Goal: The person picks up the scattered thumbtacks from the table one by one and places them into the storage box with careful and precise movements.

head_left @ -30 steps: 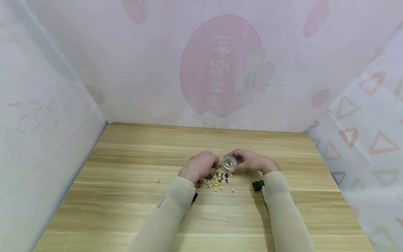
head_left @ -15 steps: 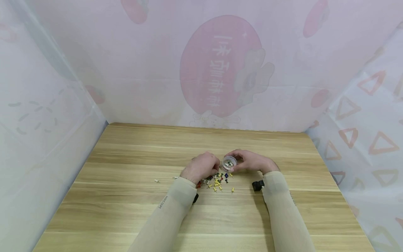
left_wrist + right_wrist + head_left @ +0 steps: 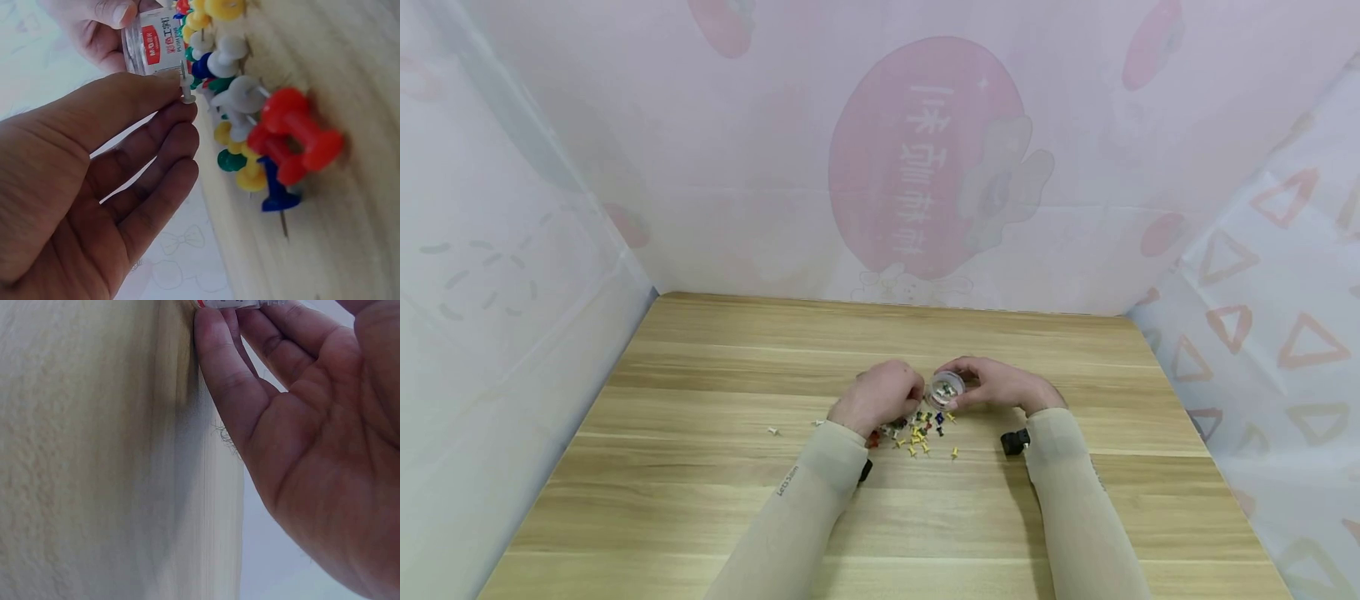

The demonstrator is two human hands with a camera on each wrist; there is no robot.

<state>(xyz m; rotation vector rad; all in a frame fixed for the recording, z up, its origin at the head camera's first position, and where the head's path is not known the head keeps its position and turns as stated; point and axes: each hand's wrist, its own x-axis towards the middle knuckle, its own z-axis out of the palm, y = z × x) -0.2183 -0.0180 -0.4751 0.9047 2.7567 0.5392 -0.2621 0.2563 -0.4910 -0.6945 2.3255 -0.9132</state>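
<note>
My left hand (image 3: 880,394) is beside the pile and pinches a white push pin (image 3: 187,89) between thumb and index finger, its metal point up in the left wrist view. The other fingers are bent beneath it. My right hand (image 3: 1002,385) holds a small clear plastic jar (image 3: 945,388), thumb on the near side and fingers round the far side. Several pins lie inside the jar, and its side bears a red and white label (image 3: 164,40). The right wrist view has only the jar's lower edge (image 3: 240,304) at the fingertips.
Loose push pins (image 3: 919,434) in red, yellow, blue, green and white lie in front of the jar, partly under my left hand. A stray white pin (image 3: 773,431) is farther left on the wooden table (image 3: 715,500). Printed cloth walls (image 3: 760,208) enclose the table's back and sides.
My left hand has shifted slightly to the right, and a white pin left of its wrist has come into sight. The right hand and the jar have stayed in place.
</note>
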